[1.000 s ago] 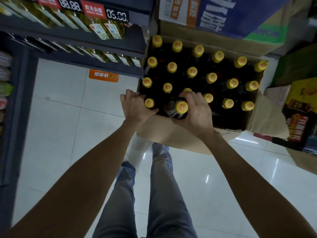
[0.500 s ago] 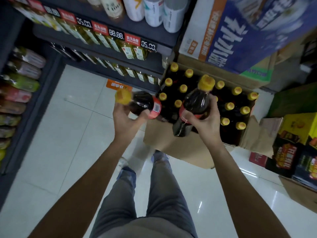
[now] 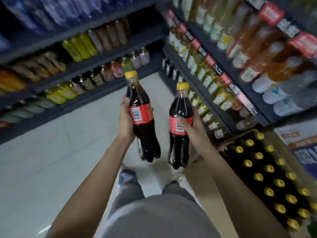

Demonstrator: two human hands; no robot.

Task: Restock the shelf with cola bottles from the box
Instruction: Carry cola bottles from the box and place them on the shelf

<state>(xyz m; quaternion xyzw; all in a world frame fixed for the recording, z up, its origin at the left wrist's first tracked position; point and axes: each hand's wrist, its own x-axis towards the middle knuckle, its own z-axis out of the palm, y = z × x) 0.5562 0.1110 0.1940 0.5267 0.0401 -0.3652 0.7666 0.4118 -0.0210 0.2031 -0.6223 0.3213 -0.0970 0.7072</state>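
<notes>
Left hand (image 3: pixel 126 121) grips cola bottle (image 3: pixel 142 117), right hand (image 3: pixel 192 129) grips second bottle (image 3: pixel 180 127); neither shelved; box (image 3: pixel 267 177) near-full, restock barely begun.

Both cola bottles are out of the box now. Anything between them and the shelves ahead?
Nothing visible does. The left hand grips one cola bottle, the right hand the other cola bottle, both over bare floor. The shelves ahead are blurred, so I cannot tell which slot is free.

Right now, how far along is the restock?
Done: two bottles are out of the box. In hand: the left hand grips one cola bottle, the right hand another, both upright over the floor. Left: shelving these two, plus the many yellow-capped bottles in the box.
</notes>
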